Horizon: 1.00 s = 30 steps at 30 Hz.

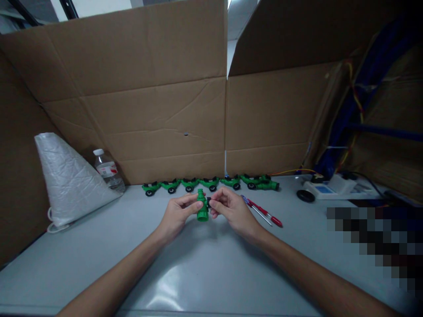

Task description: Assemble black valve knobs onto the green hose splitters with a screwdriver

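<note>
While left hand (175, 214) pinches green piece (202, 214) and right hand (235, 210) its black part (208, 202), skewed pressure could cause slipping.

Silvery bundle (68, 182) beside white-capped bottle (107, 169), cardboard wall (158, 105) behind, red pen (275, 219) on grey surface (211, 273), round black piece (306, 196) beside power strip (352, 190)

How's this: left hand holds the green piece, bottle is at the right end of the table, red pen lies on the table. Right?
No, the bottle's side is wrong: the head view shows the bottle at the left end of the table. The rest stands: the left hand holds the green piece, and the red pen lies on the table.
</note>
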Available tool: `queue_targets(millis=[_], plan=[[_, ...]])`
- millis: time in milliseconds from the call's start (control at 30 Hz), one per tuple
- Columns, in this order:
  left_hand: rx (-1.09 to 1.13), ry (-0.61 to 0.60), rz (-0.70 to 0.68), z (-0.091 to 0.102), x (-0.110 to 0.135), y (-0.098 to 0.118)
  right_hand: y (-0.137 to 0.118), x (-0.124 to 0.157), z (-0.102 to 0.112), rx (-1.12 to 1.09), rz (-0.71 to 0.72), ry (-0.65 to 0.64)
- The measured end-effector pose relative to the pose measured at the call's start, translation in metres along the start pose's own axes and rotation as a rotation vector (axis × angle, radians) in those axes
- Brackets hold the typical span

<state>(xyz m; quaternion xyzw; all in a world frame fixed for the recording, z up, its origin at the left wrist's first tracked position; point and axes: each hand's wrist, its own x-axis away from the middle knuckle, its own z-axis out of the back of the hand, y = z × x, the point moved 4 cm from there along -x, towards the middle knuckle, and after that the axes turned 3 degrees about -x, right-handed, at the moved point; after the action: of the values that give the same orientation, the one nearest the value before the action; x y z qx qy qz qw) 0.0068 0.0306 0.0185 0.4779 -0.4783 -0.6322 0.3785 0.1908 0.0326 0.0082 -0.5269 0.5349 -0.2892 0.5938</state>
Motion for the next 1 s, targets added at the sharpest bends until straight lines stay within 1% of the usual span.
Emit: queue_targets(millis=[67,133,200,267,367,533,667,800,933,1000], plan=[[0.087,0.026,0.061,-0.002,0.0,-0.004,-0.003,0.002,0.001,0.1,-0.004,-0.066],[0.13,0.043,0.109,-0.004,0.0,-0.009,-0.007,0.005,0.002,0.279,0.027,-0.139],[0.141,0.033,0.136,-0.005,0.001,-0.012,-0.01,0.007,0.003,0.416,0.067,-0.172],[0.135,0.007,0.141,-0.006,0.001,-0.013,-0.012,0.009,0.004,0.467,0.093,-0.172],[0.135,-0.011,0.132,-0.005,0.002,-0.011,-0.013,0.009,0.002,0.49,0.102,-0.183],[0.198,-0.05,0.126,-0.007,0.003,-0.009,-0.018,0.007,0.003,0.488,0.077,-0.224],[0.217,-0.073,0.099,-0.008,0.004,-0.01,-0.022,0.008,0.003,0.49,0.085,-0.233],[0.138,-0.043,0.052,-0.007,0.004,-0.011,-0.02,0.008,0.002,0.466,0.081,-0.243],[0.016,-0.024,-0.045,-0.008,0.005,-0.001,-0.017,0.006,0.001,0.42,0.064,-0.224],[-0.062,-0.018,-0.094,-0.009,0.007,0.005,-0.014,0.005,0.0,0.358,0.024,-0.226]])
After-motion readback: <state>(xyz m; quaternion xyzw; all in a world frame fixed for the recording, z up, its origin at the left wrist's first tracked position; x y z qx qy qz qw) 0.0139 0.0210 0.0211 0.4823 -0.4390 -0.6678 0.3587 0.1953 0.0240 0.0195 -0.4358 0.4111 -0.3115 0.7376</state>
